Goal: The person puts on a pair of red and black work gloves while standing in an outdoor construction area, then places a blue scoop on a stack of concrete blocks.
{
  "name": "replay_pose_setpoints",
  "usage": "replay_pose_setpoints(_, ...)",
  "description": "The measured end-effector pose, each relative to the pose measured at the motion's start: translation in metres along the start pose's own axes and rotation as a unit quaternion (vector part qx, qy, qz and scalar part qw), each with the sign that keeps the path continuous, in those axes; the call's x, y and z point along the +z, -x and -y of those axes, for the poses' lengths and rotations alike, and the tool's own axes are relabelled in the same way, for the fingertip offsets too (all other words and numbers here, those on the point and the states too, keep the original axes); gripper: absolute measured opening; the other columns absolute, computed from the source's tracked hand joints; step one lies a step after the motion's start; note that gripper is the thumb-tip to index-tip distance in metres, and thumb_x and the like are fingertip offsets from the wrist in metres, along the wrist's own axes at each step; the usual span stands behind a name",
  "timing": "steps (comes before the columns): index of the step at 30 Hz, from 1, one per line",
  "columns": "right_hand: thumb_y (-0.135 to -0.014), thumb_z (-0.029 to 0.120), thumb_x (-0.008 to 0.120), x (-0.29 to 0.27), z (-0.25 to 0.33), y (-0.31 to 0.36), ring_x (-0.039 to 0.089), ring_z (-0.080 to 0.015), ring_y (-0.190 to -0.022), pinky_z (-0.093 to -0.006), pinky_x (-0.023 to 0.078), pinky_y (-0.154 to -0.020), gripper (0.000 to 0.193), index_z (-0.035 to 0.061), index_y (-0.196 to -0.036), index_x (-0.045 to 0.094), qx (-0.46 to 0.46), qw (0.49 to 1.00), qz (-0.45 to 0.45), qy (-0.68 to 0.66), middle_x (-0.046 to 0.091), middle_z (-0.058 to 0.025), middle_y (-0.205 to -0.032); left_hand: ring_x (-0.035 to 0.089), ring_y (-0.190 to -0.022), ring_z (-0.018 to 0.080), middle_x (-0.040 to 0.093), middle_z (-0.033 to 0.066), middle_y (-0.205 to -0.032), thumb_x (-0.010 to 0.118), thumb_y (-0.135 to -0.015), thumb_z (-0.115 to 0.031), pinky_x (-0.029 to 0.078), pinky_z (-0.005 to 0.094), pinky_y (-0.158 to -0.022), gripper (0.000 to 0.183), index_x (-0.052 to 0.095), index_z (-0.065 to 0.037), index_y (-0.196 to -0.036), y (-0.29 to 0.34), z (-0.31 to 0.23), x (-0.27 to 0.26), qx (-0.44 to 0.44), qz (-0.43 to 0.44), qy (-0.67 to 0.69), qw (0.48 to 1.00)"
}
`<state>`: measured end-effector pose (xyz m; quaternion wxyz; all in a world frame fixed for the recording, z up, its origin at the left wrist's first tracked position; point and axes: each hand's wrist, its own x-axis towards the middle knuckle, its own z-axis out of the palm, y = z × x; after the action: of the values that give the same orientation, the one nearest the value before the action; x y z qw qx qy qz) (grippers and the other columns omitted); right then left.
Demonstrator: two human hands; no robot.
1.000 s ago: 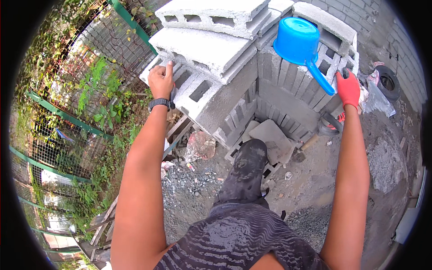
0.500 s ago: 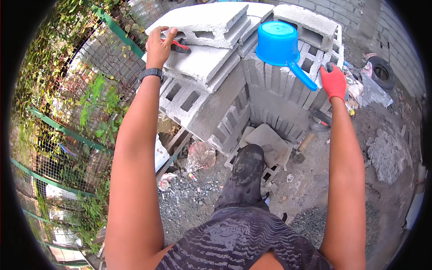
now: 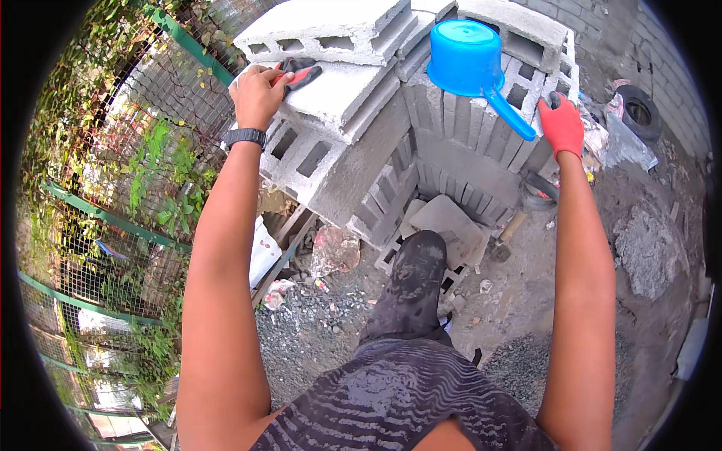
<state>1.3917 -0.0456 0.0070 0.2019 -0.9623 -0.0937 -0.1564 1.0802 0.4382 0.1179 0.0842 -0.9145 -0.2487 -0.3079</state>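
Hands at a stack of concrete blocks, viewed from my remote post. At eleven o'clock, the bare left hand, narrowed to a pinch as I read it, holds the edge of a red-and-black glove lying upon the stack. At two o'clock, the right hand, clad in a red work glove, rests on the stack's edge; whether it grips, I cannot tell. An overturned blue dipper stands at one o'clock, its handle toward five. I judge two hazards: a leftward sweep of the right hand could topple the dipper; leaning hard could shift poorly seated blocks.
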Motion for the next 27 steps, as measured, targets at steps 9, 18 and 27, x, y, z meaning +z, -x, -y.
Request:
replay_pose_setpoints(9, -0.092, 0.058, 0.06, -0.001, 0.0, 0.001, 0.046, -0.0335, -0.145, -0.0477, 0.034, -0.12, 0.071, 0.0141, -0.148, 0.058, 0.008, 1.0, -0.005, 0.004, 0.052, -0.0105, -0.157, 0.074, -0.082, 0.0225, 0.072, 0.0173, -0.104, 0.074, -0.092, -0.055, 0.061, 0.0351, -0.063, 0.065, 0.061, 0.003, -0.118, -0.04, -0.016, -0.041, -0.251, -0.252, 0.232, 0.905)
replay_pose_setpoints(18, -0.091, 0.057, 0.061, 0.002, -0.007, -0.001, 0.054, -0.0336, -0.137, -0.0461, 0.041, -0.115, 0.069, 0.0129, -0.144, 0.062, 0.001, 1.0, -0.027, -0.005, 0.061, -0.0121, -0.146, 0.054, -0.056, 0.0069, 0.062, 0.0022, -0.075, 0.061, -0.097, -0.068, 0.038, 0.0245, -0.047, 0.067, 0.075, -0.002, -0.097, -0.03, -0.007, -0.022, -0.231, -0.15, 0.396, 0.876)
replay_pose_setpoints(27, -0.091, 0.056, 0.063, 0.014, 0.001, -0.005, 0.055, -0.0338, -0.136, -0.0454, 0.043, -0.112, 0.067, 0.0123, -0.141, 0.064, -0.02, 0.999, -0.042, -0.003, 0.061, -0.0139, -0.145, 0.036, -0.152, 0.0321, 0.043, 0.0126, -0.163, 0.039, -0.101, -0.067, 0.015, 0.0753, -0.118, 0.073, 0.051, -0.018, -0.154, 0.077, 0.12, 0.086, -0.258, 0.161, -0.074, 0.95)
